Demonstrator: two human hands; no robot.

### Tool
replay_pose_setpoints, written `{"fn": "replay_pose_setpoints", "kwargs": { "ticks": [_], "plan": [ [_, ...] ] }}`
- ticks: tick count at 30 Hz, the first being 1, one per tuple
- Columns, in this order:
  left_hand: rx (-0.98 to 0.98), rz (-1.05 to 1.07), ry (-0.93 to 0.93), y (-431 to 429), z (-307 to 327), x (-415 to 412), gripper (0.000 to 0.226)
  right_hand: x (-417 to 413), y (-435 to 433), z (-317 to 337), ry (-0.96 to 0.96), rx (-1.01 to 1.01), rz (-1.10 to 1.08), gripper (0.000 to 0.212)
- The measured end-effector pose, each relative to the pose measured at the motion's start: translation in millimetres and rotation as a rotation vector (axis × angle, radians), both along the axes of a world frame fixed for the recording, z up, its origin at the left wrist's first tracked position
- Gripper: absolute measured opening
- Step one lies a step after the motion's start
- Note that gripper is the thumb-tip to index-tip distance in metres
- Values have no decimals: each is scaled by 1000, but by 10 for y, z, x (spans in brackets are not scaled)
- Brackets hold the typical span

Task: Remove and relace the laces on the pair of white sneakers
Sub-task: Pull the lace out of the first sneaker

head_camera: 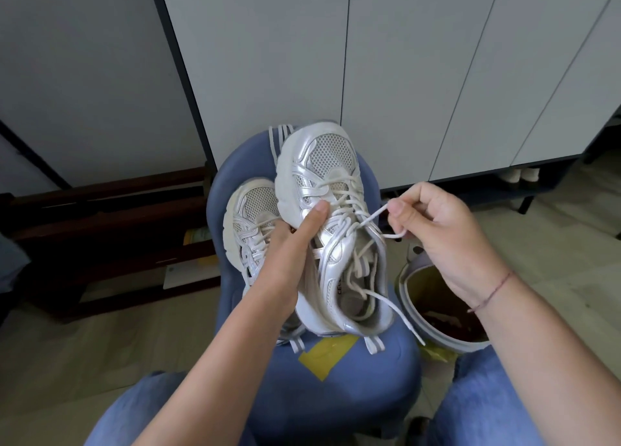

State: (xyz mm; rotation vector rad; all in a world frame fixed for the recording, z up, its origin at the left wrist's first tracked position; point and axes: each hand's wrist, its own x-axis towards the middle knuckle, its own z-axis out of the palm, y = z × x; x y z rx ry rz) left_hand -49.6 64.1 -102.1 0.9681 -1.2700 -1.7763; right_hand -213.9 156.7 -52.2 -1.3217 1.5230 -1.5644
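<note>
Above blue padded chair (386, 361): left hand (289, 244) grips white mesh sneaker (336, 217); right hand (433, 223) pinches white lace (373, 217). Unlacing begun; next, likely draw lace from the top eyelets.

Sneakers, two: sneaker A (331, 156), which your left hand (289, 244) grips, and sneaker B (248, 207). Laces, two, one per sneaker: lace A (373, 217), pinched in your right hand (437, 230), and lace B (265, 232). Your hands, two. Your legs in jeans, two: left leg (134, 412) and right leg (487, 405). Chair (386, 378), one. Bin (450, 342), one. Yellow sheet (327, 355) on the seat, one. Red thread (494, 289) at your right wrist, one.
</note>
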Motion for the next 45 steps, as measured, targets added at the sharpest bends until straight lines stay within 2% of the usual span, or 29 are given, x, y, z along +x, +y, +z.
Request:
{"fn": "replay_pose_setpoints", "kwargs": {
  "ticks": [1,4,6,8,9,13,15,20,23,25,26,28,29,31,33,36,38,40,43,45],
  "plan": [
    [2,-6,8,10,-1,-5,73,-25,13,6,-62,34,29,18],
    [39,-6,25,38,7,-9,68,-120,52,-7,-404,152,148,23],
    [59,1,30,40,6,-8,69,-165,46,-65,-480,180,245,36],
    [95,4,31,37,9,-3,70,-152,39,-129,-396,196,301,55],
    [113,1,38,34,8,1,70,-129,36,-152,-325,193,299,57],
    [130,-8,52,41,39,19,67,-8,22,-170,22,104,125,22],
    [127,-12,46,50,44,18,65,36,20,-167,141,62,82,19],
    [99,-22,40,73,25,17,64,93,19,-158,178,12,80,14],
    [91,-40,21,65,8,24,68,101,14,-173,126,17,38,19],
    [103,-54,13,64,1,30,69,117,6,-150,-6,35,34,23],
    [112,-57,10,69,4,33,70,90,-4,-131,-200,31,53,22],
    [126,-52,5,68,-3,33,72,-23,-16,-43,-754,-10,144,20],
    [129,-49,3,64,-9,32,73,-95,-12,-5,-951,-30,176,21],
    [124,-48,0,66,-7,26,71,-202,3,17,-1082,-5,134,24],
    [124,-46,-1,74,-3,15,69,-180,9,-34,-993,117,62,27],
    [126,-55,3,86,2,3,66,-7,22,-112,-702,273,48,29],
    [128,-63,7,85,4,2,63,81,30,-144,-475,236,37,23],
    [134,-63,12,86,10,1,65,119,45,-145,-353,183,3,15],
    [129,-58,5,77,2,3,69,102,51,-106,-334,153,-68,12],
    [134,-55,-6,71,-9,12,74,55,47,-42,-497,148,-70,16]
  ]
}}
